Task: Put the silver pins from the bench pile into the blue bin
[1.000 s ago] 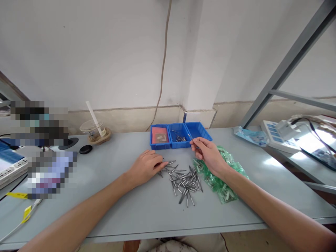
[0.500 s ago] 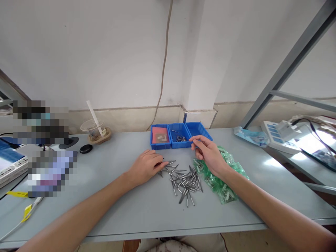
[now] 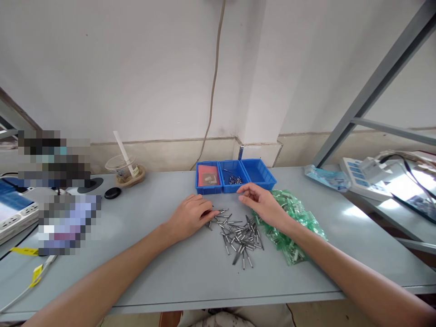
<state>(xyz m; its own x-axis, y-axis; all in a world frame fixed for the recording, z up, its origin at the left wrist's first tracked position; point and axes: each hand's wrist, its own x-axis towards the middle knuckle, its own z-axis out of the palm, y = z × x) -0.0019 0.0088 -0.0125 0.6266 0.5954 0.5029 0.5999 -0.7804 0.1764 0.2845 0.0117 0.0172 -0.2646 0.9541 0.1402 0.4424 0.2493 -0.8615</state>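
A pile of small silver metal pins point(image 3: 243, 234), shaped like blind rivets with thin stems and thicker ends, lies loose on the grey table. My left hand point(image 3: 192, 213) rests palm down at the pile's upper left, fingers bent and thumb stretched toward a few pins; what lies beneath the palm is hidden. Above the pile's upper right hovers my right hand point(image 3: 262, 204), fingers curved and thumb apart, with nothing visible in it. More of these pins point(image 3: 235, 180) lie in the middle blue bin point(image 3: 225, 187), just beyond my right fingertips.
Green plastic bags point(image 3: 293, 227) of small parts lie under my right wrist. The left blue bin point(image 3: 208, 190) contains a pink sheet; the right blue bin point(image 3: 257, 170) adjoins the middle one. A cup point(image 3: 122, 165), a round black object point(image 3: 112, 193) and a power strip point(image 3: 18, 222) stand left.
My right hand has moved away from the bins, left and down toward the pin pile, its fingers spreading slightly. My left hand stays in place.
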